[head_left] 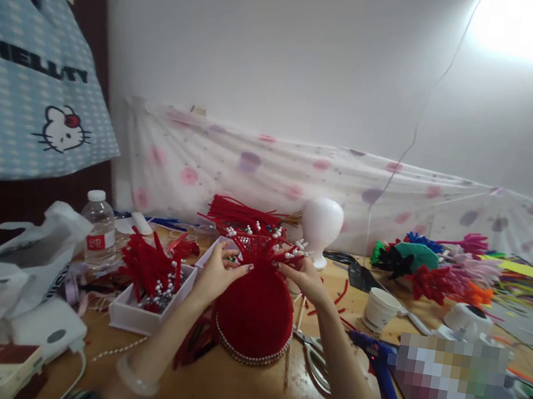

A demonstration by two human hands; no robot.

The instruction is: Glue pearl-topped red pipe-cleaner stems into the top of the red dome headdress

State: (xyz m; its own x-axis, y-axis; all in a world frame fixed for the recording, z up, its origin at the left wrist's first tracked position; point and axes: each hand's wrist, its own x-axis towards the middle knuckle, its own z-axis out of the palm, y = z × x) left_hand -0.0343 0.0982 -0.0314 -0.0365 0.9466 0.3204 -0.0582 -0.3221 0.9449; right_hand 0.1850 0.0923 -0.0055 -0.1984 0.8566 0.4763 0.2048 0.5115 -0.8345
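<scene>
A rounded red fuzzy hat (254, 315) with a pearl trim along its lower edge is in front of me, over the wooden table. From its top rises a fan of red pipe-cleaner stems (259, 247) tipped with white beads. My left hand (220, 274) is closed at the left base of this fan, its thumb pressed against the stems. On the other side my right hand (305, 278) pinches the stems with thumb and curled fingers. The exact contact under the fingertips is partly hidden.
A white box (139, 319) of red stems and beads stands left, near a water bottle (99, 234). Behind is a white foam head (321, 228). Scissors (316, 362), a blue glue gun (383, 376) and a white cup (379, 310) lie or stand right.
</scene>
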